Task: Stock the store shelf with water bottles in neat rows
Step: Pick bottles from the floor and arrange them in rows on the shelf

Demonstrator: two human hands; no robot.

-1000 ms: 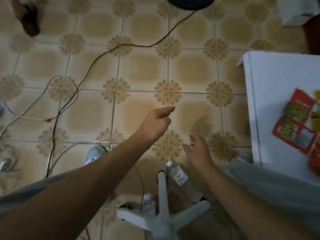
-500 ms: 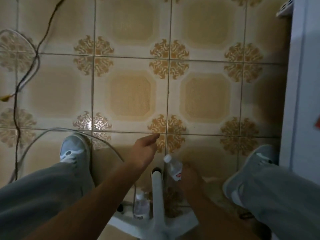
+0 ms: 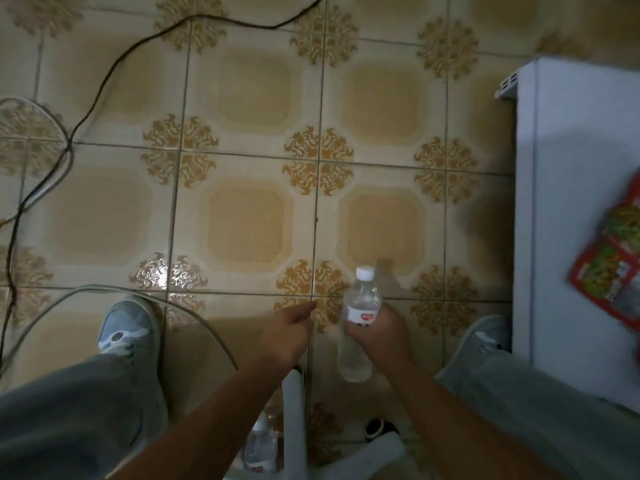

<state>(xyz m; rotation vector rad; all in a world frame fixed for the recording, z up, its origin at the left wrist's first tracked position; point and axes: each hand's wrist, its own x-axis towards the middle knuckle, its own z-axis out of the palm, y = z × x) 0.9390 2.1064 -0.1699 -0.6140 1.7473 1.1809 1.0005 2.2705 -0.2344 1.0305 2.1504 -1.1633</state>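
My right hand (image 3: 381, 336) grips a clear water bottle (image 3: 358, 303) with a white cap and a red-and-white label, lifted above the tiled floor with its cap pointing away from me. Just left of the bottle, my left hand (image 3: 287, 336) hovers with loosely curled fingers and holds nothing. A second water bottle (image 3: 260, 448) stands on the floor at the bottom, beside the white chair base (image 3: 294, 410). No shelf with rows of bottles is in view.
A white surface (image 3: 571, 209) at the right carries red snack packets (image 3: 613, 261). Dark and white cables (image 3: 69, 147) run over the floor at the left. My grey shoes (image 3: 126, 327) and trouser legs flank the chair base.
My right hand has closed round the bottle that lay by the chair base and lifted it up off the floor. My left hand drew back slightly toward me.
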